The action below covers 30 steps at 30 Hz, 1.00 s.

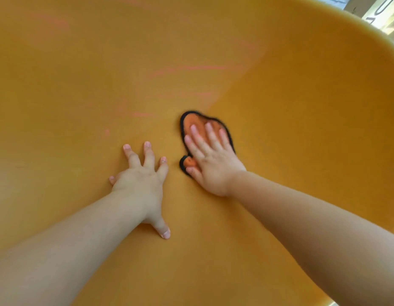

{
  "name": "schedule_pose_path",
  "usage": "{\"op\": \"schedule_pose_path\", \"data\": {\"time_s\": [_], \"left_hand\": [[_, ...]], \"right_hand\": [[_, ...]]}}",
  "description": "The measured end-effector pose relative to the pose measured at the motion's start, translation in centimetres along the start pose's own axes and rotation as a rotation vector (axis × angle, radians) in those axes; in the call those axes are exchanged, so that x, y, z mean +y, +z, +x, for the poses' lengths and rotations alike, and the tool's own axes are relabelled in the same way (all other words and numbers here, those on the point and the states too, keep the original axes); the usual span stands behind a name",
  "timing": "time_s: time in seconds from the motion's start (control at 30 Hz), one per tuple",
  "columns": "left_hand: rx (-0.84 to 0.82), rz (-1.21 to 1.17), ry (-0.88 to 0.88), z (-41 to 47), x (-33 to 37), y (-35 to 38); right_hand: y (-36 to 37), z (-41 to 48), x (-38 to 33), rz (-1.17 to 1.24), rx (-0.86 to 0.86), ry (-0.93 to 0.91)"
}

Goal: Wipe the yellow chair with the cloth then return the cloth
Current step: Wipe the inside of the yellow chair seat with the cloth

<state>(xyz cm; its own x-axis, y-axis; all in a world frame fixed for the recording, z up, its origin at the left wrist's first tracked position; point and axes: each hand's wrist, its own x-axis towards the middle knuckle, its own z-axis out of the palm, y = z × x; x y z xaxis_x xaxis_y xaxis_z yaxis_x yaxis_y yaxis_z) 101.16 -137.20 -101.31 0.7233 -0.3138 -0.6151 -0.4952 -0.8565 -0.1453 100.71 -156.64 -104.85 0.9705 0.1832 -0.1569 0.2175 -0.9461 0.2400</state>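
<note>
Wiping is the step in hand: the right hand (210, 166) presses flat on the cloth (197, 127), fingers (210, 134) extended and slightly spread, pinning it against the curved surface of the yellow chair (280, 74). The left hand (139, 181) is splayed, fingers apart, bracing directly on the chair just beside the cloth and holding nothing. The next move probably calls for steady downward pressure while sweeping toward untouched areas. The left hand lies in the path of any leftward stroke. Faint reddish streaks (191, 68) show above.

Head view, close above chair (280, 74)
</note>
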Motion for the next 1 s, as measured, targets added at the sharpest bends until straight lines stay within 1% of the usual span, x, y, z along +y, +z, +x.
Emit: {"op": "schedule_pose_path", "data": {"time_s": [0.07, 0.1, 0.13, 0.23, 0.3, 0.33, 0.37, 0.43, 0.53, 0.6, 0.67, 0.7, 0.73, 0.77, 0.83, 0.87, 0.93, 1.0], "left_hand": [[0.001, -0.007, 0.002, -0.2, -0.1, 0.0], [0.0, -0.016, 0.005, -0.2, -0.1, -0.1], [-0.002, -0.023, 0.007, -0.3, -0.1, -0.1], [-0.001, -0.01, 0.007, -0.4, 0.0, -0.3], [-0.008, -0.01, 0.005, -0.3, 0.1, -0.4], [-0.014, -0.019, 0.003, -0.2, 0.1, -0.4], [-0.02, -0.028, 0.002, -0.1, 0.1, -0.4], [-0.024, -0.026, 0.001, 0.0, 0.1, -0.3], [-0.026, 0.003, -0.003, 0.3, 0.2, -0.2], [-0.03, 0.007, -0.005, 0.4, 0.2, -0.1], [-0.032, -0.001, -0.004, 0.4, 0.1, 0.1], [-0.028, -0.003, -0.002, 0.3, 0.1, 0.1], [-0.025, -0.004, 0.001, 0.3, 0.1, 0.2], [-0.025, -0.008, 0.004, 0.3, 0.1, 0.2], [-0.036, -0.018, 0.005, 0.3, 0.3, -0.1], [-0.048, -0.024, 0.003, 0.3, 0.4, -0.3], [-0.07, -0.035, -0.004, 0.3, 0.5, -0.6], [-0.081, -0.042, -0.006, 0.5, 0.5, -0.6]], "right_hand": [[-0.4, -1.4, 1.4, -0.062, -0.086, -0.193], [-1.3, -1.4, 3.6, -0.14, -0.096, -0.232], [-2.5, -1.0, 6.6, -0.235, -0.068, -0.214], [-8.5, 0.8, 16.1, -0.478, 0.112, 0.021], [-11.2, 1.7, 17.9, -0.549, 0.162, 0.132], [-11.1, 2.4, 17.0, -0.526, 0.185, 0.183], [-10.3, 3.1, 15.2, -0.453, 0.226, 0.242], [-7.0, 3.8, 10.3, -0.256, 0.257, 0.298], [-1.7, 3.1, 3.0, -0.052, 0.152, 0.159], [-0.3, 2.0, -0.1, 0.046, 0.09, 0.035], [0.1, 0.6, -0.1, 0.046, 0.022, -0.087], [-0.3, 0.2, 1.3, 0.009, 0.018, -0.106], [-1.2, 0.2, 3.4, -0.048, 0.051, -0.071], [-2.5, 0.5, 6.0, -0.094, 0.113, 0.032], [-6.5, 1.5, 11.6, -0.135, 0.263, 0.323], [-8.6, 2.1, 13.7, -0.147, 0.32, 0.413], [-11.4, 3.3, 14.8, -0.145, 0.398, 0.468], [-11.3, 4.9, 13.0, -0.104, 0.44, 0.49]]}}
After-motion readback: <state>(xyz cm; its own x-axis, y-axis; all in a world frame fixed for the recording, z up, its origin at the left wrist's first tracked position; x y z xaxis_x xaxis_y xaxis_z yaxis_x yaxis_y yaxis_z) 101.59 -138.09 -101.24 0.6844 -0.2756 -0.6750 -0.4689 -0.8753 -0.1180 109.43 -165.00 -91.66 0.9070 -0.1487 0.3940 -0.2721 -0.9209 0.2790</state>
